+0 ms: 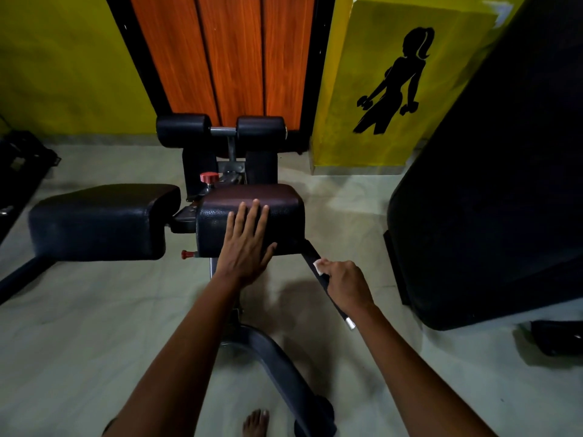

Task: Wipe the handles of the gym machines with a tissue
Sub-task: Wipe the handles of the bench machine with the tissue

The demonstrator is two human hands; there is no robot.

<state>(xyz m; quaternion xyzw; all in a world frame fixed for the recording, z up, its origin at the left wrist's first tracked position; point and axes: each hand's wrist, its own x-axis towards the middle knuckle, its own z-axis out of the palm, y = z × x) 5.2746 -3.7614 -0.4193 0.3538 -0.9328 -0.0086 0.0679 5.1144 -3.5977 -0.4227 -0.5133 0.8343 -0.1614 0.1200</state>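
A black gym machine stands before me with two padded seats. My left hand (pixel 247 241) lies flat, fingers straight, on the right black pad (pixel 284 203). To the right of that pad a black handle bar (pixel 310 253) with a silver end cap slants down towards me. My right hand (pixel 345 283) is curled round this handle with a small white tissue (pixel 318 267) pressed between its fingers and the bar. Most of the tissue is hidden under the fingers.
A second black pad (pixel 101 220) sits to the left. Foam rollers (pixel 220 129) and a red knob (pixel 209 177) lie behind. A large black padded bench (pixel 492 197) looms on the right. The machine's curved base (pixel 277 364) and my bare foot (pixel 256 422) are below.
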